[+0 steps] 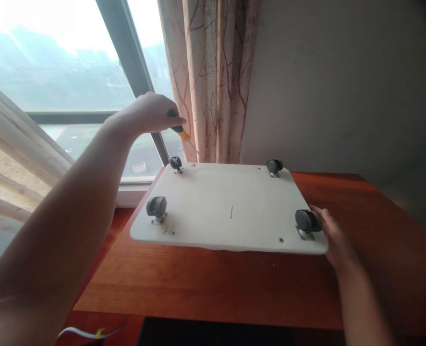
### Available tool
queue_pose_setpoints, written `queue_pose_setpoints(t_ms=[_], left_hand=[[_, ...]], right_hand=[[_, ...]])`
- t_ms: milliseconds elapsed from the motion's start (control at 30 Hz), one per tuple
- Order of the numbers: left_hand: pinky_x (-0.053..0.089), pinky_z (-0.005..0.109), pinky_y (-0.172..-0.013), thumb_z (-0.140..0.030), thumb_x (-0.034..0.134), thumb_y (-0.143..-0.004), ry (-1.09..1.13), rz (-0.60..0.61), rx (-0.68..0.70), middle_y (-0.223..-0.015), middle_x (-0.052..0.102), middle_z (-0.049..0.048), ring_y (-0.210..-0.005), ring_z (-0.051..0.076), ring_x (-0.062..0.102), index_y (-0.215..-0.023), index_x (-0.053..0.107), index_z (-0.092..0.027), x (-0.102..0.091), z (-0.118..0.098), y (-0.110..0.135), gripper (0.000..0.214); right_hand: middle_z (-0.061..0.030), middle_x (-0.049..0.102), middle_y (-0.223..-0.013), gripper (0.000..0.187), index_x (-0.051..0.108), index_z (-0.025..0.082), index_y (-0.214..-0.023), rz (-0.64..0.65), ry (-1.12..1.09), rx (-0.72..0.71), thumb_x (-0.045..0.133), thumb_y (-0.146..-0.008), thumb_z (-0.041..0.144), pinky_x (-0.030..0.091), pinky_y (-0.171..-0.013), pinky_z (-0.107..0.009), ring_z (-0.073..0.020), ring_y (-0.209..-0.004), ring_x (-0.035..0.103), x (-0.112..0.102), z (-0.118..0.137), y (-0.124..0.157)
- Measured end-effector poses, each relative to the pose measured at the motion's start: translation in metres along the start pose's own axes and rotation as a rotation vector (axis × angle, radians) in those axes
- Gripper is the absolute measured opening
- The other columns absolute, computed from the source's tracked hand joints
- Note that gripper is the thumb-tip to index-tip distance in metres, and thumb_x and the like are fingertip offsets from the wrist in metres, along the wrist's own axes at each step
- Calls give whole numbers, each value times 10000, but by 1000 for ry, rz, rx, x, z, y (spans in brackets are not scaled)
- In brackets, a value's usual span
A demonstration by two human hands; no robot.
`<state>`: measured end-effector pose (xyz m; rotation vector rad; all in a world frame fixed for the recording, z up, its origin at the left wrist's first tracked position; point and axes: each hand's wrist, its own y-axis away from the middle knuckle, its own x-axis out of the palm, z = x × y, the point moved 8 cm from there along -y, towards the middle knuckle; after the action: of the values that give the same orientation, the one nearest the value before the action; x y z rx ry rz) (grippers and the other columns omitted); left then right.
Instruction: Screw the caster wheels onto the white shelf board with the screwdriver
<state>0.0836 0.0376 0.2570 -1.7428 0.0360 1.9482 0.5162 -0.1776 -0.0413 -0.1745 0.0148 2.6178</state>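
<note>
My left hand (158,113) is closed around a screwdriver (184,135) with a black and yellow handle. Its thin shaft points down and right, above the far left part of a white board (205,202). The board lies raised over the table, with casters on its upper face: far left (176,164), far right (274,166), near left (156,207) and near right (308,221). My right hand (337,238) grips the board's right edge beside the near right caster, which hides some fingers. Small screw holes and a short dark mark show on the board.
The reddish-brown wooden table (213,283) extends under the board and to the right. Behind stand a patterned curtain (213,77) and a grey wall (335,86). A window (61,72) fills the left side. A white cable (79,331) lies at the lower left.
</note>
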Motion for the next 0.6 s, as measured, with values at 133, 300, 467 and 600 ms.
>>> queue_pose_setpoints(t_ms=[133, 300, 467, 600], left_hand=[[359, 249, -657, -424, 637, -939, 232, -309, -80, -661, 642, -25, -575, 87, 397, -968, 767, -115, -25, -11, 48, 337], [493, 272, -697, -368, 675, -911, 691, -511, -97, -908, 751, 15, -749, 135, 636, -1029, 741, -189, -20, -68, 135, 224], [597, 271, -786, -255, 705, -902, 1061, -583, -23, -1062, 742, 39, -937, 172, 714, -1106, 684, -250, -3, -161, 211, 205], [630, 317, -894, -261, 684, -912, 1206, -490, 125, -1165, 725, 76, -1046, 212, 718, -1258, 610, -309, 26, -237, 252, 356]], right_hand=[[-68, 701, -946, 354, 668, 195, -1080, -297, -232, -56, 621, -847, 457, 491, -678, -302, -172, -750, 635, -36, 10, 6], [-72, 688, -907, 259, 708, 216, -1009, -214, -331, -224, 608, -883, 418, 490, -682, -323, -191, -772, 622, -22, 70, 62], [-115, 732, -1020, 412, 725, 241, -1140, 280, -254, -102, 587, -914, 558, 558, -731, -388, -253, -848, 681, 66, 84, 134], [-99, 735, -1101, 506, 694, 285, -1211, 267, -250, -43, 565, -889, 653, 575, -796, -433, -302, -967, 691, 88, 64, 165]])
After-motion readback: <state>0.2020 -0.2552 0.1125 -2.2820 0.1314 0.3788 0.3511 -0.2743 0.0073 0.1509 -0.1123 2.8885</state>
